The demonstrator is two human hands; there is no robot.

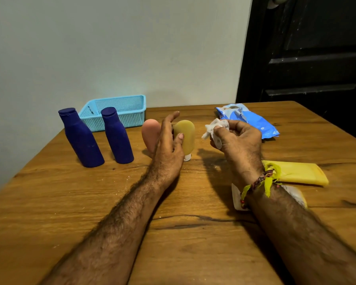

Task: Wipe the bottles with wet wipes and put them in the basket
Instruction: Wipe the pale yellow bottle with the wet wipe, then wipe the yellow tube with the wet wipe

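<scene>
Two dark blue bottles (80, 138) (117, 135) stand at the table's left, in front of an empty light blue basket (119, 109) by the wall. A pink tube (149, 133) and a yellow tube (186, 136) stand on their caps in the middle. My left hand (169, 147) reaches between them with fingers nearly straight, and its thumb touches the yellow tube's side. To the right, my right hand (237, 138) pinches a crumpled white wet wipe (214, 128) above the table.
A blue wet wipe pack (253, 122) lies torn open at the back right. A flat yellow tube (298, 172) lies at the right, and a white-and-yellow packet (237, 199) is partly hidden under my right forearm. A dark door stands beyond the table's right edge.
</scene>
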